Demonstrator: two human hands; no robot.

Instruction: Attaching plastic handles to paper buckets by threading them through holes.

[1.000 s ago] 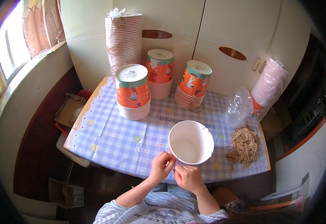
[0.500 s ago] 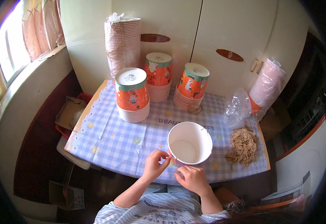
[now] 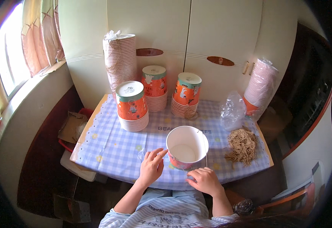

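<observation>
An open white paper bucket (image 3: 187,154) with an orange outside stands near the table's front edge, its mouth tilted toward me. My left hand (image 3: 151,166) is at the bucket's left side, fingers apart, the fingertips at or just beside the rim; nothing is in it. In front of the bucket, my right hand (image 3: 206,180) is closed on a thin string (image 3: 206,157). That string runs straight from the bucket's right rim down to my fingers; its lower end is hidden in the hand.
A heap of beige strings (image 3: 242,146) lies on the right of the checked tablecloth (image 3: 109,152). Behind it are a clear plastic bag (image 3: 233,112) and a wrapped bucket stack (image 3: 261,83). Upside-down orange bucket stacks (image 3: 132,108) and a tall wrapped stack (image 3: 120,60) stand farther back.
My left hand has let go of the string at the near left rim and spread its fingers. The string now hangs from the right rim to my right hand, which moved slightly right.
</observation>
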